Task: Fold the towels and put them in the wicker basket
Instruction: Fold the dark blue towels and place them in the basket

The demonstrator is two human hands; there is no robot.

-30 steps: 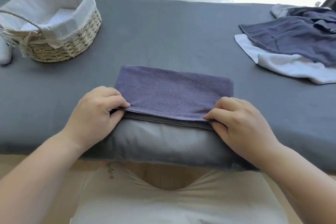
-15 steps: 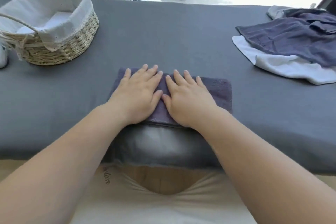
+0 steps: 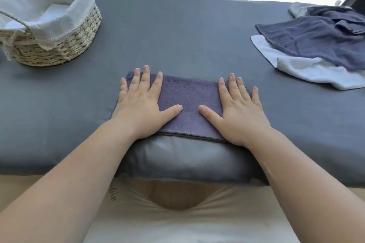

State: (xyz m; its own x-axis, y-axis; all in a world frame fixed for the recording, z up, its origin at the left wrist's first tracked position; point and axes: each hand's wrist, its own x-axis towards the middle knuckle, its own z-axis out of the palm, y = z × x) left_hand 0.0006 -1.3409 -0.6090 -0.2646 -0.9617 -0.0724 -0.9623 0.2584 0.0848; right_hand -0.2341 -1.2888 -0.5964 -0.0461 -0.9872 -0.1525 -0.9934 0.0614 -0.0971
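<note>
Left grip (image 3: 141, 104) and right grip (image 3: 240, 108) released, flat on folded towel (image 3: 189, 102): soft, light, limp; likely best pinched at both short ends.

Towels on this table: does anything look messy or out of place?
Only at the right: dark towels lie rumpled and unfolded over a white towel. The folded towel under the left hand and right hand looks neat, and the wicker basket stands upright.

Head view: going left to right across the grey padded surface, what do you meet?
wicker basket → left hand → folded towel, its bare middle between the hands → right hand → pile of unfolded towels
</note>
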